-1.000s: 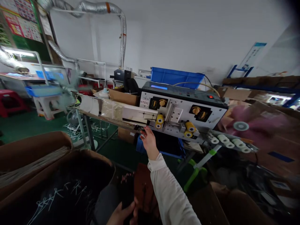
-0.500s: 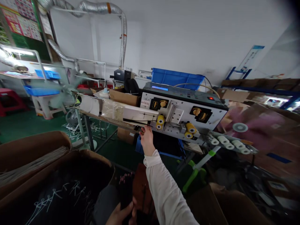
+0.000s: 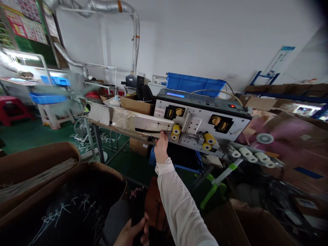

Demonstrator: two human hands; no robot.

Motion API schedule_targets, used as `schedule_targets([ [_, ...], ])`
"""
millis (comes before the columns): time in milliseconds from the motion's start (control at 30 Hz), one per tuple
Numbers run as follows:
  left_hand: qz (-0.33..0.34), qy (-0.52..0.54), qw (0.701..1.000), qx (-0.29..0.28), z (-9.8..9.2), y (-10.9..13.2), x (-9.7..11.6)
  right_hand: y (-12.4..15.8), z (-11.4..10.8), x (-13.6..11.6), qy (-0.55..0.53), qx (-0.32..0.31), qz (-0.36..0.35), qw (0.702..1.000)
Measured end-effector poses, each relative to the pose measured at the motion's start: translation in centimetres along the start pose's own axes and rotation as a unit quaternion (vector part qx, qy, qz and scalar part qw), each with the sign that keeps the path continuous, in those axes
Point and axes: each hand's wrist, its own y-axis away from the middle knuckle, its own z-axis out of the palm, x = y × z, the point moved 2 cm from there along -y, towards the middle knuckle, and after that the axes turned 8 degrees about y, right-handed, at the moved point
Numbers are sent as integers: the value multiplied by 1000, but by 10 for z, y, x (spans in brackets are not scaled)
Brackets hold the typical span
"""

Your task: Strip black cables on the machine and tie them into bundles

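My right hand [image 3: 161,149] reaches forward in a white sleeve to the left end of a machine [image 3: 194,124] with a pale front panel. Its fingers are pinched on a thin black cable [image 3: 147,131], which runs along a white guide board [image 3: 151,123] toward a pair of yellow rollers [image 3: 176,129]. Low in front of me, my left hand [image 3: 132,233] is closed around a bundle of black cables [image 3: 137,205] with pinkish tips. The lower part of that bundle is dark and hard to make out.
At lower left stands a cardboard box [image 3: 99,167] holding black bundles with white ties. A blurred fan [image 3: 265,138] is at right, above a stand with green legs [image 3: 214,196]. A blue crate [image 3: 194,84] sits behind the machine. Another fan [image 3: 69,94] spins at left.
My right hand has risen slightly, its fingertips moving up and right along the board toward the yellow rollers. My left hand stays at the bundle. The view has shifted slightly.
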Motion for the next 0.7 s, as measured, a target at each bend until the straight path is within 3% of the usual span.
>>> schedule_targets([
  [100, -1, 0, 1000, 7, 2, 1, -1, 10, -2, -5, 2, 35, -12, 999],
  [200, 3, 4, 1000, 12, 3, 2, 1, 39, -17, -15, 9, 24, -110, 994],
  [267, 11, 7, 1000, 18, 5, 4, 5, 66, -37, -22, 15, -43, -173, 984],
  [333, 21, 11, 999, 25, 7, 6, 13, 92, -63, -29, 52, -165, -188, 967],
  [433, 37, 9, 999, 29, 12, 7, 25, 121, -102, -36, 165, -413, -124, 887],
  [500, 47, -3, 999, 26, 17, 5, 31, 134, -123, -36, 205, -527, -36, 824],
  [567, 51, -20, 998, 28, 22, -1, 32, 143, -134, -35, 210, -564, 41, 797],
  [700, 29, -34, 996, 74, 28, -13, 21, 156, -135, -23, 225, -553, 107, 795],
])
